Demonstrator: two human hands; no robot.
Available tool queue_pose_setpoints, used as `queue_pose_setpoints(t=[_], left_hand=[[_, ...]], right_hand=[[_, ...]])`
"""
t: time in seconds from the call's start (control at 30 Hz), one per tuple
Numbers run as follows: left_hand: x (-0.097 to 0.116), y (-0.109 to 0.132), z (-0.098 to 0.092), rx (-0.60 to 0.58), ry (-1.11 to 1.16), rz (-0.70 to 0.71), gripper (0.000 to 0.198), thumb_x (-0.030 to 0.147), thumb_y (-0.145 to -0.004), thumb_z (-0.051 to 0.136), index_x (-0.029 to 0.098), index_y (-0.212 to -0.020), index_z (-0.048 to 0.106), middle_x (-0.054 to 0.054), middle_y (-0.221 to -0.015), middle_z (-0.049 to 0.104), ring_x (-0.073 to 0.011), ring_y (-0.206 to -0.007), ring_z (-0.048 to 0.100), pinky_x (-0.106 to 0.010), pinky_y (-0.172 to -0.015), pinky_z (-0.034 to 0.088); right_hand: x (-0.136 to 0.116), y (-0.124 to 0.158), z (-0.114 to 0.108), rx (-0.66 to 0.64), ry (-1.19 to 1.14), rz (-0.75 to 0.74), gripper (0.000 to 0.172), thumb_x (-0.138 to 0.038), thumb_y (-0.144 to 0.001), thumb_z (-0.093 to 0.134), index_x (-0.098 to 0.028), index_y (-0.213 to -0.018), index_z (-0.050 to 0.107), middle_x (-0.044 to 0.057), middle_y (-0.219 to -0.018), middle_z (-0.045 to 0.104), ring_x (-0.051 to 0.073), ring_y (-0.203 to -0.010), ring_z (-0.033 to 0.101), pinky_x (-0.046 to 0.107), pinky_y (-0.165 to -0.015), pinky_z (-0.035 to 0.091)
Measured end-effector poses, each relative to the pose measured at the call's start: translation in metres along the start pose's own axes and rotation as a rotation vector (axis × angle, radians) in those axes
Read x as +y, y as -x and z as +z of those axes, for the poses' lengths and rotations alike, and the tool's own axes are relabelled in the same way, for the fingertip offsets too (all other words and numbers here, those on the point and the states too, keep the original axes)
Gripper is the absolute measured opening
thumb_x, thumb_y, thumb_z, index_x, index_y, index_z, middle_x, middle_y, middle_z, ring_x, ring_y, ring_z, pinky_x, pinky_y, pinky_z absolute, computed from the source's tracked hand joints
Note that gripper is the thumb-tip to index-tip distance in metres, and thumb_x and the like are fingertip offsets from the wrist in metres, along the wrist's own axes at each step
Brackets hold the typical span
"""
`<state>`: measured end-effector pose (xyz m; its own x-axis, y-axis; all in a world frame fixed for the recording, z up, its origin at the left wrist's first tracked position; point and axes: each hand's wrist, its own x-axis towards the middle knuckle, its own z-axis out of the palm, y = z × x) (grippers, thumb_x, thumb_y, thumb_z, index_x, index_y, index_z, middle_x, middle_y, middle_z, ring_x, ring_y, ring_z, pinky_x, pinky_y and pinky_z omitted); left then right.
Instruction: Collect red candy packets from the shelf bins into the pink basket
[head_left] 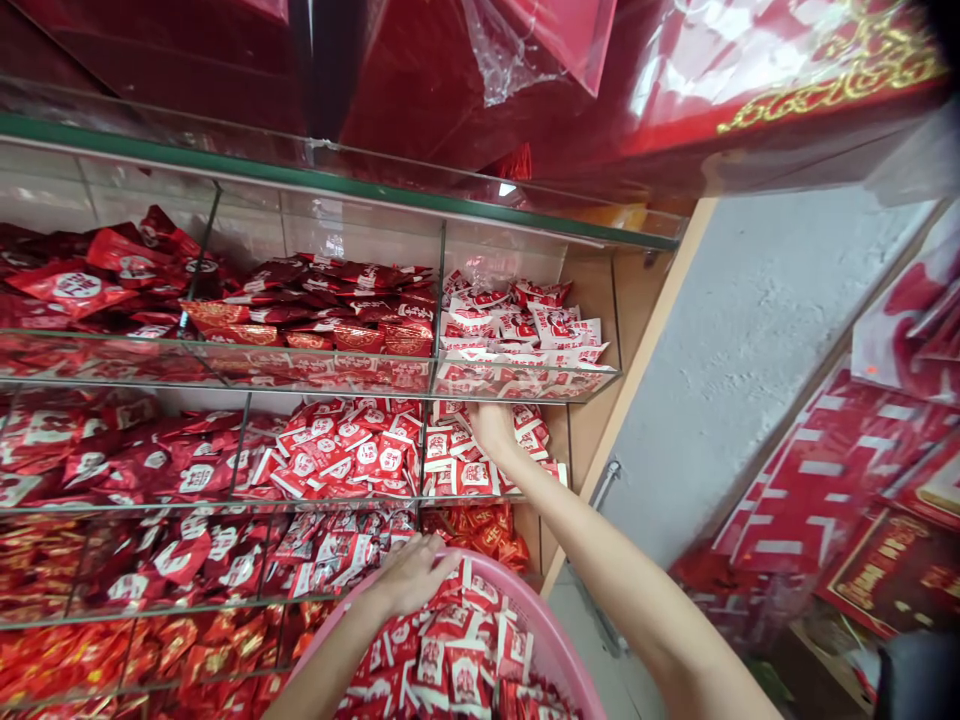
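Note:
My left hand (411,575) rests on the rim of a pink basin (561,655), fingers curled over its edge. The basin is heaped with red and white sachets (457,660). My right hand (489,428) reaches into the right compartment of a glass shelf (480,378), among red and white packets (457,470). Its fingers are tucked under the shelf above and are hidden, so what they hold cannot be made out.
Glass shelves in several tiers hold piles of red packets (150,470), with darker red ones (330,310) higher up. A grey wall (750,350) stands to the right. Red decorations (862,480) lean at far right, and red wrapped goods (675,70) hang overhead.

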<state>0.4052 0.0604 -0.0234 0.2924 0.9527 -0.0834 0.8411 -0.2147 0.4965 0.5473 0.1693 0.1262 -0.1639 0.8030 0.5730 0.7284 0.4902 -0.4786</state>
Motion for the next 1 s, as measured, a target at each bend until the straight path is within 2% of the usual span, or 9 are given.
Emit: queue_pose_setpoints(t=[0.1,0.17,0.33,0.4,0.5,0.6,0.67,0.83,1.0], left_hand=[[0.000,-0.001,0.000,-0.001,-0.018,-0.005,0.069,0.069,-0.080,0.012,0.021,-0.104,0.055,-0.010,-0.106,0.060,-0.0277,-0.105,0.051,-0.041,-0.091,0.034],[0.001,-0.001,0.000,-0.008,-0.011,-0.011,0.069,0.069,-0.080,0.013,0.021,-0.108,0.053,-0.010,-0.110,0.059,-0.0277,-0.108,0.050,-0.041,-0.094,0.033],[0.004,0.000,-0.004,-0.034,0.014,-0.010,0.073,0.071,-0.078,0.012,0.021,-0.111,0.053,-0.011,-0.116,0.057,-0.0291,-0.111,0.048,-0.042,-0.093,0.033],[0.007,0.001,-0.007,-0.043,0.006,-0.025,0.075,0.072,-0.077,0.011,0.020,-0.110,0.053,-0.013,-0.116,0.057,-0.0306,-0.111,0.048,-0.043,-0.092,0.033],[0.009,0.002,-0.009,-0.054,0.004,-0.014,0.073,0.071,-0.078,0.011,0.021,-0.105,0.055,-0.012,-0.110,0.059,-0.0303,-0.107,0.050,-0.041,-0.088,0.037],[0.010,0.002,-0.009,-0.042,0.010,-0.012,0.070,0.071,-0.078,0.013,0.022,-0.104,0.055,-0.011,-0.111,0.059,-0.0285,-0.107,0.050,-0.039,-0.087,0.037],[0.009,0.002,-0.009,-0.037,0.003,-0.014,0.069,0.070,-0.078,0.013,0.022,-0.101,0.056,-0.011,-0.107,0.060,-0.0276,-0.104,0.052,-0.038,-0.086,0.038],[0.008,0.001,-0.007,-0.027,0.003,-0.006,0.067,0.070,-0.079,0.013,0.022,-0.099,0.055,-0.010,-0.103,0.060,-0.0278,-0.101,0.053,-0.040,-0.085,0.038],[0.009,0.002,-0.008,-0.042,0.017,-0.014,0.069,0.070,-0.079,0.012,0.021,-0.100,0.055,-0.011,-0.109,0.059,-0.0297,-0.108,0.050,-0.041,-0.088,0.036]], right_hand=[[0.000,0.022,-0.006,0.108,0.096,0.030,0.024,-0.022,-0.088,0.037,-0.017,-0.089,0.060,0.012,-0.088,0.064,0.025,-0.086,0.058,0.037,-0.081,0.038],[-0.001,0.040,-0.015,0.164,0.099,-0.016,0.025,-0.024,-0.090,0.034,-0.018,-0.089,0.059,0.010,-0.087,0.064,0.023,-0.084,0.058,0.034,-0.079,0.038],[-0.001,0.092,-0.046,0.199,-0.002,-0.145,0.021,-0.026,-0.091,0.036,-0.020,-0.094,0.056,0.006,-0.092,0.063,0.019,-0.089,0.056,0.031,-0.082,0.037],[0.000,0.113,-0.058,0.143,0.004,-0.188,0.019,-0.026,-0.091,0.037,-0.020,-0.094,0.055,0.006,-0.093,0.062,0.019,-0.089,0.055,0.031,-0.082,0.037],[0.003,0.144,-0.071,-0.080,0.079,-0.252,0.019,-0.024,-0.092,0.035,-0.020,-0.092,0.054,0.005,-0.090,0.061,0.018,-0.084,0.053,0.030,-0.077,0.037],[0.009,0.171,-0.072,-0.328,0.223,-0.258,0.021,-0.023,-0.092,0.034,-0.020,-0.084,0.053,0.004,-0.082,0.060,0.017,-0.076,0.053,0.030,-0.070,0.037],[0.015,0.186,-0.069,-0.435,0.281,-0.251,0.021,-0.021,-0.092,0.035,-0.020,-0.080,0.052,0.002,-0.077,0.059,0.016,-0.072,0.053,0.029,-0.068,0.036],[0.029,0.209,-0.062,-0.496,0.250,-0.151,0.017,-0.014,-0.085,0.039,-0.021,-0.074,0.051,0.001,-0.072,0.058,0.015,-0.070,0.054,0.027,-0.069,0.035],[0.040,0.213,-0.060,-0.533,0.103,0.097,0.013,-0.011,-0.072,0.042,-0.021,-0.068,0.050,-0.004,-0.059,0.053,0.011,-0.055,0.046,0.021,-0.055,0.029]])
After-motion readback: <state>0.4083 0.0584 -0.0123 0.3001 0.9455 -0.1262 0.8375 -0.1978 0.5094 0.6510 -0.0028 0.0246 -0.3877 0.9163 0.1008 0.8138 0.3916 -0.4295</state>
